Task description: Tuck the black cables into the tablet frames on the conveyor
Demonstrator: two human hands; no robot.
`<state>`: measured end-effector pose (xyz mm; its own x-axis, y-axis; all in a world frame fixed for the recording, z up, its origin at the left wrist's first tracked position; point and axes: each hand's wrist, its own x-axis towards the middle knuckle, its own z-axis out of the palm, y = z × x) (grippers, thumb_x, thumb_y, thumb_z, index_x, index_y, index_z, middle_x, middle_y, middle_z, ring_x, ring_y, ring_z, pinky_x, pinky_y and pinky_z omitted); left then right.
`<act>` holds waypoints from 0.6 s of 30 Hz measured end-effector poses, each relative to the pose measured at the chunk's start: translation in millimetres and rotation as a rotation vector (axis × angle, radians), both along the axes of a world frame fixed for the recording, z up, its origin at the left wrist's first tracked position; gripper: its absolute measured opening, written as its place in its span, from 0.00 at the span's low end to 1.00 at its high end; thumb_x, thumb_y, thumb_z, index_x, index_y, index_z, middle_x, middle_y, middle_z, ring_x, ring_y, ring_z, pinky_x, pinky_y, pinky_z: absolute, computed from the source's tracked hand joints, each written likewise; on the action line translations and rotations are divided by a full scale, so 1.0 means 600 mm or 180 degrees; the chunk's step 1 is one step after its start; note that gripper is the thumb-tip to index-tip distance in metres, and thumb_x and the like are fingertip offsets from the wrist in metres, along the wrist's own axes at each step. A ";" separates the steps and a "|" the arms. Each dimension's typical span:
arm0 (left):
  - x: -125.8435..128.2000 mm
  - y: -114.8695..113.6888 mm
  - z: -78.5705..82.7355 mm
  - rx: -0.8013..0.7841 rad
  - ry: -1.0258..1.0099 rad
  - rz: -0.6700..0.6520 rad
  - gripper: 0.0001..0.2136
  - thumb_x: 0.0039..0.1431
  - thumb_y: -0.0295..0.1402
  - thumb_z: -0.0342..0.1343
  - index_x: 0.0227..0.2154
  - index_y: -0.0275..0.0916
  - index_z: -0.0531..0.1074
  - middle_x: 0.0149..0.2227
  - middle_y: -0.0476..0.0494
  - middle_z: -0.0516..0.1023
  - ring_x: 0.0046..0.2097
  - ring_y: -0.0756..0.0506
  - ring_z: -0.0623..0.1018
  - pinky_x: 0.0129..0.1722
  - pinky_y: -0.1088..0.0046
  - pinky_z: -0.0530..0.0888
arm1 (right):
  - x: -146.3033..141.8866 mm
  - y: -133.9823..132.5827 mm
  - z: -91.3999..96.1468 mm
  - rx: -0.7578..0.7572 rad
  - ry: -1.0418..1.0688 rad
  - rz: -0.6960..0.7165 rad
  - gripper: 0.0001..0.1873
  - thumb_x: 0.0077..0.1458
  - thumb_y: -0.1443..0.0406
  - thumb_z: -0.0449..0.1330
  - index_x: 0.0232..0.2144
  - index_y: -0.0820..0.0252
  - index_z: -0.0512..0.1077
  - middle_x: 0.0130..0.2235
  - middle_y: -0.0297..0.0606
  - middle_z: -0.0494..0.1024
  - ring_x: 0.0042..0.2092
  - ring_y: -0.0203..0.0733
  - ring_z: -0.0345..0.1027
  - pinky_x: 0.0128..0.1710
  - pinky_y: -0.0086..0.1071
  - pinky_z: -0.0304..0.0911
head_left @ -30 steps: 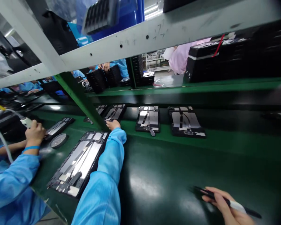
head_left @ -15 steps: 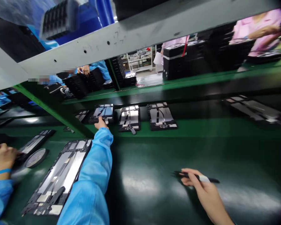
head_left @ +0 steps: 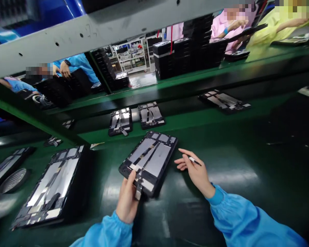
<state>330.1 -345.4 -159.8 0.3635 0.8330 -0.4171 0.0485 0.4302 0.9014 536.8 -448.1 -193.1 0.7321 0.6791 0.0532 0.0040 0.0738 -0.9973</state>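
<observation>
Green bench: glossy work surface, carrying all the parts.
Opened tablet: lies back-up and tilted at the bench's middle, showing grey shields and ribbon cables.
Left hand: grips the tablet's near edge, thumb on top.
Right hand: just right of the tablet, fingers loosely curled around a pen, not touching the tablet.
Second tablet: left of the held one, apart.
Two smaller tablets: beyond it, side by side.
Metal dish: far left of the bench.

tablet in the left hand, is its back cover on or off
Off: the tablet lies face down with metal plates and flex cables exposed, the left hand gripping its near edge.
</observation>
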 end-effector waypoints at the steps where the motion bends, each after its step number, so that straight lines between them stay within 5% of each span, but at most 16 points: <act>1: 0.003 -0.021 -0.013 0.0064 -0.0026 -0.0024 0.20 0.65 0.48 0.49 0.53 0.43 0.68 0.49 0.39 0.78 0.47 0.43 0.80 0.40 0.68 0.80 | 0.003 0.000 0.001 -0.0024 -0.0086 0.0049 0.29 0.61 0.44 0.57 0.50 0.62 0.71 0.32 0.44 0.82 0.28 0.44 0.75 0.26 0.34 0.72; 4: 0.006 -0.065 -0.031 -0.0200 -0.0293 -0.0431 0.22 0.68 0.50 0.44 0.53 0.42 0.69 0.54 0.37 0.74 0.54 0.43 0.77 0.46 0.66 0.78 | 0.016 -0.012 0.000 -0.0180 -0.0428 0.0273 0.28 0.61 0.45 0.56 0.50 0.61 0.70 0.39 0.48 0.82 0.33 0.48 0.78 0.32 0.39 0.75; 6: -0.008 -0.073 -0.027 -0.0674 -0.0340 -0.1289 0.23 0.66 0.52 0.47 0.51 0.40 0.72 0.52 0.35 0.75 0.51 0.42 0.78 0.44 0.65 0.78 | 0.028 -0.032 -0.001 -0.0375 -0.0692 0.0434 0.25 0.62 0.47 0.56 0.51 0.59 0.69 0.46 0.50 0.81 0.41 0.51 0.78 0.41 0.45 0.75; 8: -0.033 -0.057 -0.020 -0.0607 -0.0094 -0.2139 0.24 0.63 0.53 0.51 0.47 0.37 0.75 0.44 0.34 0.79 0.41 0.43 0.81 0.38 0.67 0.78 | 0.036 -0.060 0.000 -0.0593 -0.0838 0.0588 0.24 0.60 0.51 0.59 0.53 0.57 0.68 0.51 0.50 0.78 0.49 0.55 0.75 0.50 0.49 0.71; 10: -0.056 -0.025 -0.017 0.0358 0.0340 -0.2247 0.23 0.61 0.52 0.54 0.47 0.37 0.75 0.38 0.37 0.79 0.34 0.47 0.78 0.34 0.70 0.77 | 0.038 -0.086 0.002 -0.0789 -0.0892 0.0810 0.29 0.57 0.54 0.63 0.58 0.56 0.64 0.56 0.50 0.74 0.56 0.56 0.69 0.56 0.51 0.65; 14: -0.060 0.028 -0.036 0.2582 0.0956 -0.1780 0.29 0.56 0.44 0.61 0.60 0.41 0.65 0.44 0.41 0.74 0.36 0.47 0.76 0.37 0.68 0.78 | 0.030 -0.112 0.006 -0.1041 -0.1069 0.1279 0.40 0.50 0.61 0.67 0.63 0.53 0.57 0.62 0.46 0.67 0.63 0.55 0.59 0.61 0.51 0.59; 18: -0.045 0.011 -0.063 0.3211 0.1193 -0.2067 0.26 0.62 0.37 0.57 0.62 0.43 0.62 0.45 0.42 0.73 0.36 0.49 0.77 0.38 0.69 0.79 | 0.025 -0.122 -0.003 -0.1152 -0.1311 0.1112 0.31 0.52 0.62 0.63 0.58 0.53 0.64 0.58 0.44 0.73 0.60 0.57 0.65 0.55 0.48 0.66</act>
